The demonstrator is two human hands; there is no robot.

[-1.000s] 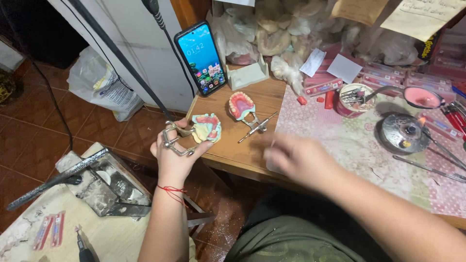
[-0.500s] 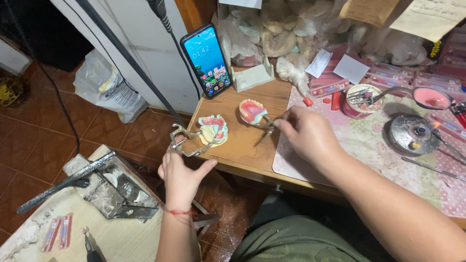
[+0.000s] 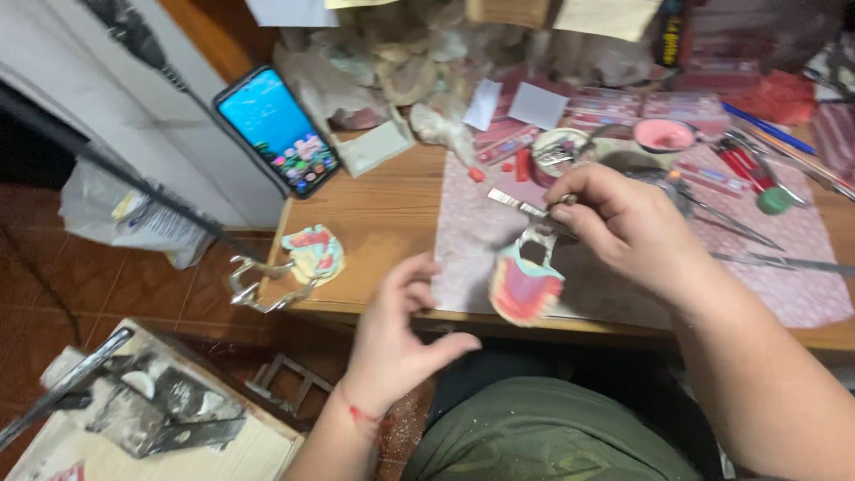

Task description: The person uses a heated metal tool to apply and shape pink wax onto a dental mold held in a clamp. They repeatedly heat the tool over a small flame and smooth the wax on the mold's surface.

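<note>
My right hand [image 3: 628, 223] grips a thin metal tool [image 3: 515, 203] and the metal frame of a pink and pale denture model [image 3: 525, 289], which hangs over the front edge of the wooden table [image 3: 383, 214]. My left hand [image 3: 401, 343] hovers just left of that model and a little below it, fingers spread and curled, holding nothing. A second denture model [image 3: 312, 254] on a metal articulator frame [image 3: 258, 285] rests at the table's left corner, its frame sticking out over the edge.
A lit smartphone [image 3: 280, 129] leans at the back left. A pink patterned mat [image 3: 802, 294] carries a metal cup [image 3: 559, 147], a bowl of pink material [image 3: 663, 135] and several hand tools. A plastic bag [image 3: 125, 218] and a board with metal tools [image 3: 151, 414] are down at left.
My left hand has let go of the first model at the table corner and moved right. My right hand has lifted the second model and brought it to the front edge.
</note>
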